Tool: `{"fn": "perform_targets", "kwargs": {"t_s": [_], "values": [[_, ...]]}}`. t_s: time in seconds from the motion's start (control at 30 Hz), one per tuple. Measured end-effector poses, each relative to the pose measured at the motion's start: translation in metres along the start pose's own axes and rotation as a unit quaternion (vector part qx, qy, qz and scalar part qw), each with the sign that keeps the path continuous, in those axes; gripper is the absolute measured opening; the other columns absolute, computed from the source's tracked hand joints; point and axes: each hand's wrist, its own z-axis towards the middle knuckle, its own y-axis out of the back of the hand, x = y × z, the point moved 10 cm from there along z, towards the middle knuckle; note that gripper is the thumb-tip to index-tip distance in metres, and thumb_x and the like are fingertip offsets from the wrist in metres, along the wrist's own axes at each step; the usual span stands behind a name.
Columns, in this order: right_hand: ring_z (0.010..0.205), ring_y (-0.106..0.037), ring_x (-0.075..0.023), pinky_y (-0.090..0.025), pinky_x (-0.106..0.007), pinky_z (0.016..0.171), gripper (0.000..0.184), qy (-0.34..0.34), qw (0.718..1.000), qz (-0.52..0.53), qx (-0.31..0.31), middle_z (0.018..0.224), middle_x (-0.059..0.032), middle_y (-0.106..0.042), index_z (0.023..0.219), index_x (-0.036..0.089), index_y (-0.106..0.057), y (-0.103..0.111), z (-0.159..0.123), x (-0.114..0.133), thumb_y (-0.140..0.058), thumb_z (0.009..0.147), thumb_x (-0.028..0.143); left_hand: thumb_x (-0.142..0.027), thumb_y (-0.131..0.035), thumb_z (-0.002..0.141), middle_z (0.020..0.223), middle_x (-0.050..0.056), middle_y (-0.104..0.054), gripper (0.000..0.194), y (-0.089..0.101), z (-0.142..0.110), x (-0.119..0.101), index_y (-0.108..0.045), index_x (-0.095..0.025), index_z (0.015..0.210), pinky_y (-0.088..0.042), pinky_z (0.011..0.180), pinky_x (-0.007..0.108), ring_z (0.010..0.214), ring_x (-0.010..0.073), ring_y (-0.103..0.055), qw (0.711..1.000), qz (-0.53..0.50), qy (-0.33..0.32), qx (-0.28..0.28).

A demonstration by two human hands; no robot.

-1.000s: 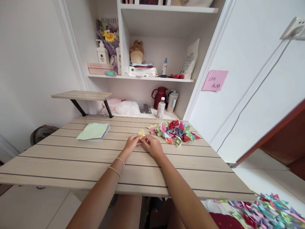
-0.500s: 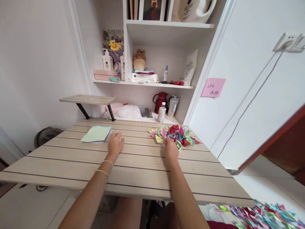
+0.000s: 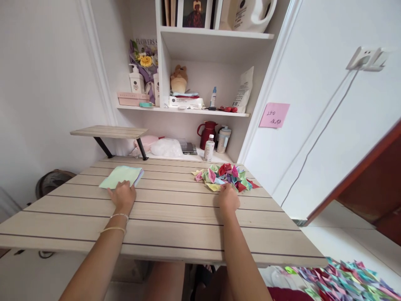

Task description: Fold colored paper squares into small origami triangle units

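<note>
My left hand [image 3: 123, 197] lies at the front edge of a stack of pale green paper sheets [image 3: 120, 176], fingers apart and fingertips over the top sheet. Several bracelets circle that wrist. Over on the right, my right hand [image 3: 229, 200] rests at the near edge of a pile of folded paper pieces [image 3: 224, 170] in red, pink, green and blue. Its fingers are pinched at the right end of a yellow folded paper piece [image 3: 213, 187]. The fingertips are partly hidden by the hand itself.
A small raised shelf [image 3: 109, 131] stands on the table [image 3: 175, 213] at the back left. Behind the table are a bottle [image 3: 209, 149], a red jug [image 3: 207, 133] and a cup [image 3: 223, 140]. Many folded papers [image 3: 347, 278] lie below, at right.
My hands have parted from the yellow piece they held together at the middle. The right hand carried it to the pile; the left moved to the paper stack. The view tilted up slightly.
</note>
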Motion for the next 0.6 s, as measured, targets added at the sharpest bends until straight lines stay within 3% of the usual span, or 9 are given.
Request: {"fn": "perform_targets", "kwargs": {"t_s": [0.1,0.17,0.23,0.3,0.37,0.47,0.53,0.6], "values": [[0.081,-0.056,-0.0233,-0.039,-0.032,0.062,0.028,0.057,0.996,0.049,-0.046,0.098,-0.0130,-0.055,0.100,0.019,-0.059,0.007,-0.002,0.021,-0.043,0.080,0.031,-0.028,-0.037,0.078,0.096,0.016,-0.062,0.032,-0.001,0.002,0.001,-0.061,-0.012,0.094,-0.025,0.089,0.045,0.096,0.0291,-0.053,1.000,0.005,-0.005,0.001],[0.082,-0.055,-0.0210,-0.041,-0.032,0.069,0.029,0.137,0.982,0.128,-0.039,0.097,-0.0120,-0.056,0.100,0.017,-0.059,0.004,-0.009,0.047,-0.046,0.078,0.031,-0.028,-0.037,0.078,0.094,0.016,-0.063,0.033,0.000,0.003,0.001,-0.061,-0.011,0.094,-0.027,0.087,0.043,0.093,0.0288,-0.054,1.000,0.007,-0.006,-0.007],[0.077,-0.056,-0.0178,-0.043,-0.030,0.069,0.027,0.227,0.942,0.239,0.061,0.092,-0.0087,-0.059,0.096,0.017,-0.060,-0.016,-0.020,0.078,-0.047,0.078,0.031,-0.029,-0.036,0.079,0.094,0.015,-0.063,0.035,0.001,0.002,0.001,-0.062,-0.011,0.094,-0.027,0.087,0.042,0.092,0.0286,-0.054,1.000,0.005,-0.003,-0.015],[0.081,-0.057,-0.0172,-0.046,-0.029,0.067,0.030,0.265,0.884,0.337,0.186,0.101,-0.0079,-0.059,0.101,0.019,-0.059,-0.040,-0.034,0.098,-0.049,0.077,0.033,-0.028,-0.035,0.080,0.092,0.015,-0.063,0.036,0.002,0.002,0.000,-0.062,-0.011,0.094,-0.028,0.086,0.041,0.090,0.0281,-0.055,1.000,0.004,-0.007,-0.018],[0.093,-0.055,-0.0193,-0.046,-0.032,0.076,0.040,0.234,0.846,0.399,0.265,0.113,-0.0076,-0.055,0.110,0.021,-0.054,-0.062,-0.038,0.101,-0.056,0.072,0.034,-0.025,-0.034,0.080,0.091,0.015,-0.064,0.035,0.006,0.001,-0.002,-0.062,-0.011,0.094,-0.029,0.085,0.040,0.087,0.0270,-0.055,1.000,0.003,-0.016,-0.027],[0.109,-0.047,-0.0217,-0.044,-0.035,0.084,0.051,0.106,0.805,0.500,0.302,0.124,-0.0060,-0.047,0.117,0.025,-0.048,-0.086,-0.024,0.081,-0.059,0.070,0.039,-0.022,-0.035,0.080,0.089,0.012,-0.065,0.033,0.015,-0.001,-0.007,-0.063,-0.014,0.095,-0.031,0.082,0.037,0.081,0.0241,-0.056,0.998,-0.012,-0.034,-0.059],[0.117,-0.041,-0.0232,-0.044,-0.035,0.086,0.054,0.023,0.781,0.552,0.290,0.129,-0.0041,-0.043,0.118,0.027,-0.047,-0.095,-0.012,0.064,-0.059,0.068,0.043,-0.024,-0.037,0.080,0.086,0.011,-0.065,0.032,0.024,-0.003,-0.006,-0.064,-0.015,0.094,-0.034,0.077,0.035,0.078,0.0233,-0.056,0.996,-0.031,-0.027,-0.084],[0.121,-0.035,-0.0241,-0.043,-0.034,0.089,0.058,-0.024,0.776,0.575,0.257,0.132,-0.0032,-0.039,0.120,0.027,-0.046,-0.096,-0.001,0.048,-0.061,0.067,0.045,-0.029,-0.040,0.080,0.081,0.011,-0.065,0.031,0.031,-0.005,-0.003,-0.065,-0.016,0.093,-0.036,0.070,0.034,0.074,0.0232,-0.055,0.993,-0.050,-0.003,-0.105]]}}
